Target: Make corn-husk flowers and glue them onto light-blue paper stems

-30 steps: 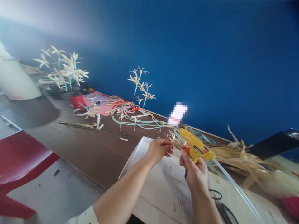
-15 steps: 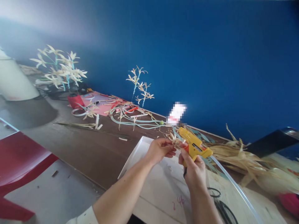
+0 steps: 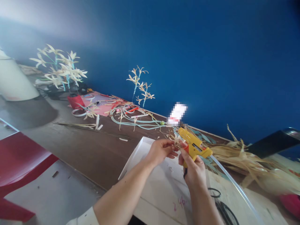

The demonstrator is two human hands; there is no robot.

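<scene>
My right hand [image 3: 194,165] is wrapped round a yellow glue gun [image 3: 193,145], with a long clear glue stick [image 3: 234,184] trailing from its back end. Pinched in the fingertips of my left hand [image 3: 161,150] is a small pale flower [image 3: 177,142] of dried husk, partly hidden by the fingers and the gun. The gun's nozzle end is close beside the flower; whether they touch I cannot tell. Both hands are above a white shallow box lid [image 3: 150,187] with pink handwriting on it.
Dried husks [image 3: 234,153] lie at the right, near a dark slab-like object [image 3: 274,142]. Pale green cords [image 3: 138,125] loop on the brown table [image 3: 93,150]. Husk flowers on stems [image 3: 67,72] stand in a red pot [image 3: 76,101]; a black cable [image 3: 226,212] lies lower right.
The glue gun and my right hand have shifted slightly left, toward the flower. My left hand stays almost where it was, still pinching.
</scene>
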